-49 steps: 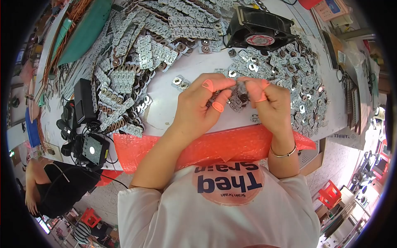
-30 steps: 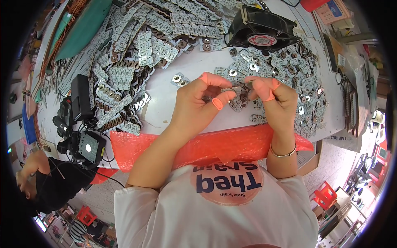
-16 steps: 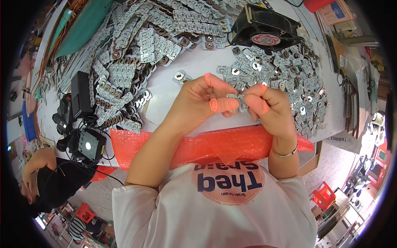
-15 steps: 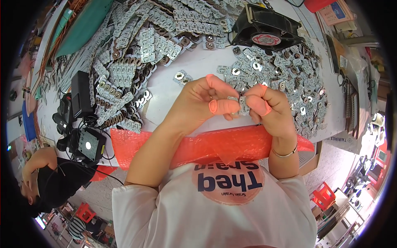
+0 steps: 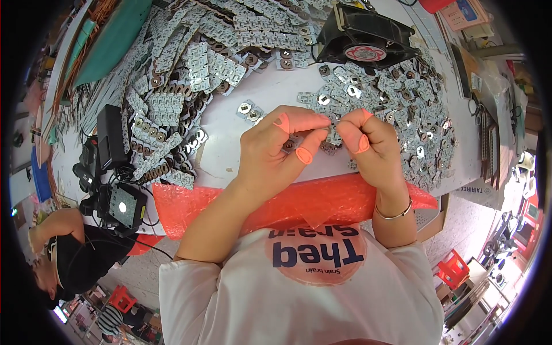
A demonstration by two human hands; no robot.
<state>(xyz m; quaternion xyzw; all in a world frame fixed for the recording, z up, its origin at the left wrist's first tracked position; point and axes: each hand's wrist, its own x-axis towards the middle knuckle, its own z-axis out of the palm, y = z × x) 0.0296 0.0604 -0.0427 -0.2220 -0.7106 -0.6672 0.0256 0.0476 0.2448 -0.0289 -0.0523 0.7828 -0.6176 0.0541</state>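
My left hand (image 5: pixel 261 146) has its thumb and forefinger brought close together, with orange finger cots on them. Small grey circuit boards (image 5: pixel 291 142) with round brown parts show in the gap under its fingers; whether these are in the palm or on the table I cannot tell. Thumb pressed to curled forefinger, also in orange cots, my right hand (image 5: pixel 374 144) is closed a little to the right; anything in its pinch is hidden. Between the fingertips another small board (image 5: pixel 332 138) shows, partly covered by my left fingertips.
A heap of single boards (image 5: pixel 425 115) lies to the right, behind it a black fan (image 5: pixel 365 43). Joined board strips (image 5: pixel 167 109) pile up at left. Black devices with cables (image 5: pixel 123 204) stand at the left edge. Red plastic film (image 5: pixel 276 210) covers the front edge. A person (image 5: pixel 80 253) sits at left.
My hands, which met at one small board, have moved slightly apart. My left fingertips have risen and turned, and the right hand's thumb has drawn back from the board.
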